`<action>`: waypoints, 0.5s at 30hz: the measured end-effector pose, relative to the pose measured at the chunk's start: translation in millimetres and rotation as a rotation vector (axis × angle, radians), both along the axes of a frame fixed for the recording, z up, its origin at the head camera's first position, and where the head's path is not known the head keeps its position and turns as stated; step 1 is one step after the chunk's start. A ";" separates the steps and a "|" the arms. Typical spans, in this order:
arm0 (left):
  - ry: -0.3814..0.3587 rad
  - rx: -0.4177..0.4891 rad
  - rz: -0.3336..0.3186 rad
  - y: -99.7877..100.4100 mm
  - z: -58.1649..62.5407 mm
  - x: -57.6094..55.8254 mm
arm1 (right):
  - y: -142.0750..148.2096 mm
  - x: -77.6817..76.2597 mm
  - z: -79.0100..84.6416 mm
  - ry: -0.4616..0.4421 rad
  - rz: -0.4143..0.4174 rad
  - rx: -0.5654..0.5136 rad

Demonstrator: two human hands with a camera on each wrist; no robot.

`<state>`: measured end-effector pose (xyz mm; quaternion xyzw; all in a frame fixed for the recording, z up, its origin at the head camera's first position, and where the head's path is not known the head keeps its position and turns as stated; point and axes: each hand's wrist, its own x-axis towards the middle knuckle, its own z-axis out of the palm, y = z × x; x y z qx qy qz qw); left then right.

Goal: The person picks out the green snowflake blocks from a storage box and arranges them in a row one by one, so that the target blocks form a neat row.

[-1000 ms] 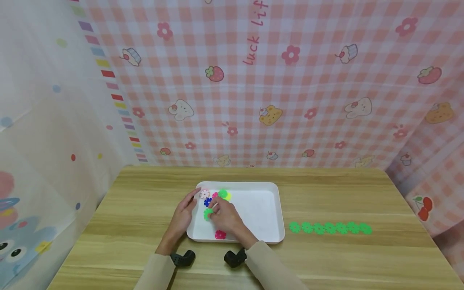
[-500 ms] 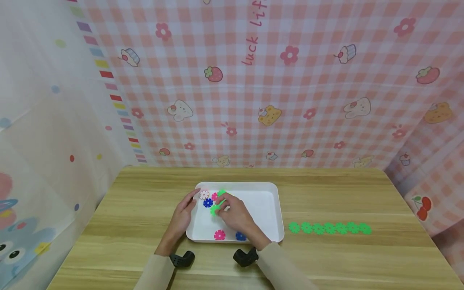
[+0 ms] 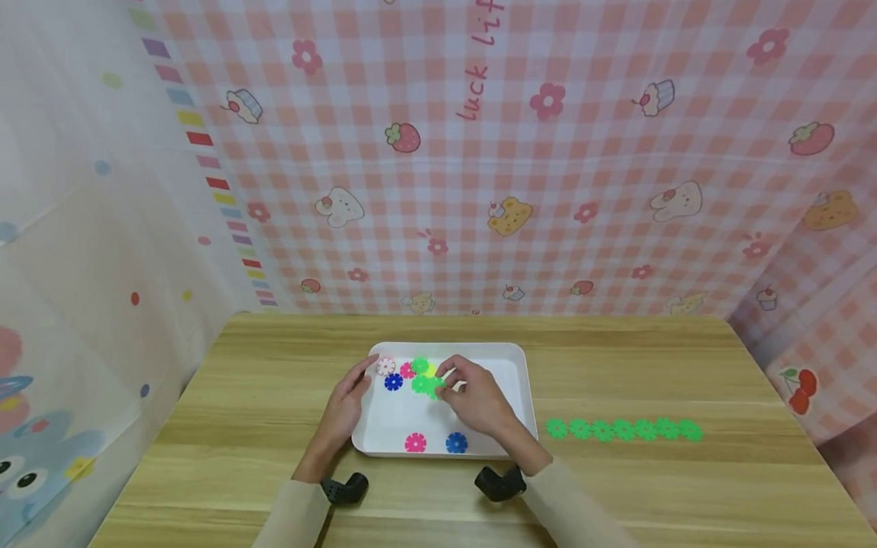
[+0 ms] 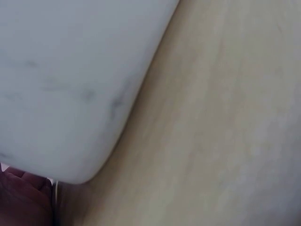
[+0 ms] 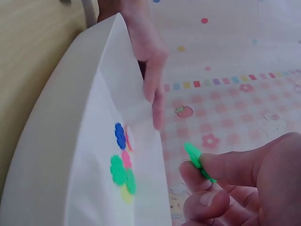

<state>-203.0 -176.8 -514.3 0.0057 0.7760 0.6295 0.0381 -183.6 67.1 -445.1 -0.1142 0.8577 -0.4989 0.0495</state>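
My right hand (image 3: 476, 396) pinches a green flower-shaped plastic disc (image 5: 194, 153) between thumb and forefinger, over the white tray (image 3: 479, 438). My left hand (image 3: 345, 407) rests against the tray's left side, its fingers straight along the rim. Below the pinched piece, other green discs (image 3: 419, 384) lie in the tray. Around them are a pink disc (image 3: 407, 371), a dark blue disc (image 3: 393, 382), a pale pink-and-white disc (image 3: 387, 367) and a partly covered yellow disc (image 5: 126, 194). Near the front wall lie a pink disc (image 3: 415, 443) and a blue disc (image 3: 456, 443).
To the right of the tray, several green discs (image 3: 623, 430) form a row on the wooden table (image 3: 617, 502). A pink checked cloth (image 3: 438, 175) hangs behind the table, with a pale cloth at the left. Black devices are strapped to both wrists.
My right hand has moved right across the tray with the green disc in its fingers. This uncovers the blue disc near the front wall. My left hand stays at the rim.
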 end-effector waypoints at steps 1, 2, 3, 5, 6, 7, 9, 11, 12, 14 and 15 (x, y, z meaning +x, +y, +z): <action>-0.002 -0.001 0.000 0.1 0.3 0.1 | 3.5 0.9 0.9 -0.003 -0.008 -0.001; -0.005 0.002 -0.001 0.3 0.8 0.2 | 7.3 1.7 1.3 -0.003 -0.017 -0.003; -0.006 0.003 0.000 0.5 1.1 0.3 | 11.2 2.6 1.5 -0.003 -0.027 -0.009; -0.008 0.006 0.000 0.5 1.4 0.1 | 19.6 4.2 1.1 0.001 -0.048 -0.022; -0.010 0.005 0.000 0.5 1.4 0.0 | 23.9 5.0 0.9 0.001 -0.061 -0.029; -0.010 0.007 0.000 0.3 1.3 -0.1 | 28.5 5.9 0.7 -0.001 -0.073 -0.038; -0.008 0.003 0.000 -0.1 0.7 -0.1 | 38.6 8.1 0.2 -0.006 -0.100 -0.048; -0.007 -0.002 0.000 -0.2 0.8 0.7 | 49.6 10.3 0.2 -0.013 -0.126 -0.059; -0.005 -0.004 0.000 -0.2 0.6 0.9 | 55.5 11.5 0.3 -0.021 -0.137 -0.063; -0.001 -0.003 0.004 0.3 0.6 1.5 | 68.2 13.6 0.4 -0.030 -0.158 -0.059; 0.002 -0.004 0.006 0.8 0.8 1.7 | 74.8 14.7 0.3 -0.037 -0.165 -0.062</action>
